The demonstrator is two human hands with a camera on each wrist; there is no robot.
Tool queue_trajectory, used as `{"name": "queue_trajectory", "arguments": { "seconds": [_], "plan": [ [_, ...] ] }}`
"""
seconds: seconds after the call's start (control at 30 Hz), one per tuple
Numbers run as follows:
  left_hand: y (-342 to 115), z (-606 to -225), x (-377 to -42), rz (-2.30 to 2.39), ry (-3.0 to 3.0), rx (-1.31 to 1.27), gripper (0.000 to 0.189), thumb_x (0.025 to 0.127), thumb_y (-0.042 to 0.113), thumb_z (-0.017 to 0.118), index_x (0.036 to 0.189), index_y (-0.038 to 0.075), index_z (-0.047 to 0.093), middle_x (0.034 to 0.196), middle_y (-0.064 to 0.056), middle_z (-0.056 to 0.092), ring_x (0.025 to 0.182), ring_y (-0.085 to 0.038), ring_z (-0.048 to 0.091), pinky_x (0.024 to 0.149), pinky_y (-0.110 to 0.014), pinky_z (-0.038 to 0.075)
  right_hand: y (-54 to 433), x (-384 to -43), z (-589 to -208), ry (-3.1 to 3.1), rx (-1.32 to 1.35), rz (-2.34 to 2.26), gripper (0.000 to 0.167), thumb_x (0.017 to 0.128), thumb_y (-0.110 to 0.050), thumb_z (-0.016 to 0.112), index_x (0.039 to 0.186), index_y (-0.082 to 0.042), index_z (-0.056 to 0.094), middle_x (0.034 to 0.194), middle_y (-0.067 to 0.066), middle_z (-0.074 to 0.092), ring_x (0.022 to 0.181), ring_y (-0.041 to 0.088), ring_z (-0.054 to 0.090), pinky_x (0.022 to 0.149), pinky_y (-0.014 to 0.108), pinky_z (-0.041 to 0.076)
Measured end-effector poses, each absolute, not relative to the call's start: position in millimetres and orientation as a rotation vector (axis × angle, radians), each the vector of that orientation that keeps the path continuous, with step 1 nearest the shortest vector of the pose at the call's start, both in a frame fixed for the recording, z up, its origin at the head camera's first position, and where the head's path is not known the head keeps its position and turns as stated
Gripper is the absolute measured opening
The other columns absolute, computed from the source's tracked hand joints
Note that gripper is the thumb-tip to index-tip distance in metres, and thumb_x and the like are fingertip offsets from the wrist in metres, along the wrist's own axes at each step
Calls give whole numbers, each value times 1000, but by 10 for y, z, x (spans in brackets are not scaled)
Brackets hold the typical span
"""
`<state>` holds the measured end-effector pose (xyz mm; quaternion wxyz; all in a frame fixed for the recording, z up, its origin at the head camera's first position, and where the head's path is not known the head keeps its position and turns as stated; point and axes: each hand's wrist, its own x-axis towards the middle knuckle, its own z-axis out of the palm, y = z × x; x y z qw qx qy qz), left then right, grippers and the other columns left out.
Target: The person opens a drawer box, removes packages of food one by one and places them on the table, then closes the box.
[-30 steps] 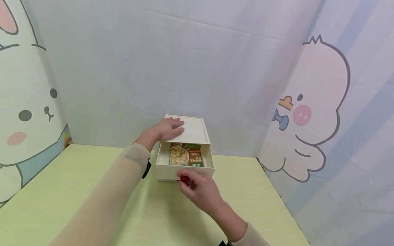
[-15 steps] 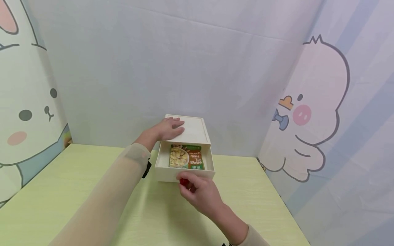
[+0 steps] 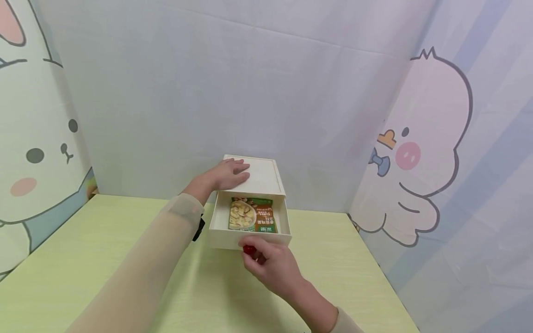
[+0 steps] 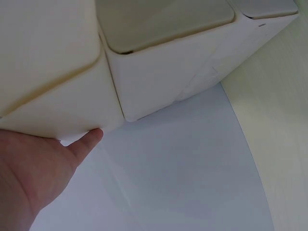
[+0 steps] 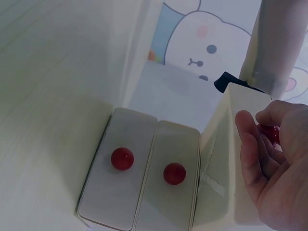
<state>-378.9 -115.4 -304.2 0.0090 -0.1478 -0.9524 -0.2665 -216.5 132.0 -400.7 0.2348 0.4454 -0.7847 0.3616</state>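
Note:
A white drawer cabinet (image 3: pixel 264 173) stands on the table against the back curtain. Its top drawer (image 3: pixel 222 239) is pulled out toward me. Inside lies a flat green and brown food packet (image 3: pixel 251 215) with a bowl of food pictured on it. My right hand (image 3: pixel 272 266) pinches the drawer's round red knob (image 3: pixel 249 249) between thumb and fingers. On the cabinet's top my left hand (image 3: pixel 229 175) rests with its fingers extended. The left wrist view shows part of that left hand (image 4: pixel 41 173) along the cabinet's edge.
Below the pulled drawer, two closed drawers with red knobs (image 5: pixel 122 159) show in the right wrist view. A pale yellow-green table (image 3: pixel 137 240) spreads around the cabinet. Curtains (image 3: pixel 250 92) with cartoon animals enclose the back and sides.
The top drawer has slid a little further out toward me, with my right hand on its knob. More of the food packet shows. My left hand has stayed in place.

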Motion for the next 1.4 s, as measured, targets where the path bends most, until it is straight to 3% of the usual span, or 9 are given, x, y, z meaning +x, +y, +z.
{"name": "queue_trajectory", "arguments": {
  "seconds": [1.4],
  "plan": [
    [-1177, -3085, -3808, -848, -2972, -468, 64, 115, 50, 45, 172, 21, 39, 185, -7, 23, 174, -37, 6, 139, -63, 13, 1383, -2046, -4074, -2110, 1271, 946, 30, 89, 6, 80, 111, -14, 77, 83, -7, 77, 71, -8, 64, 62, 4, 52]
  ]
}}
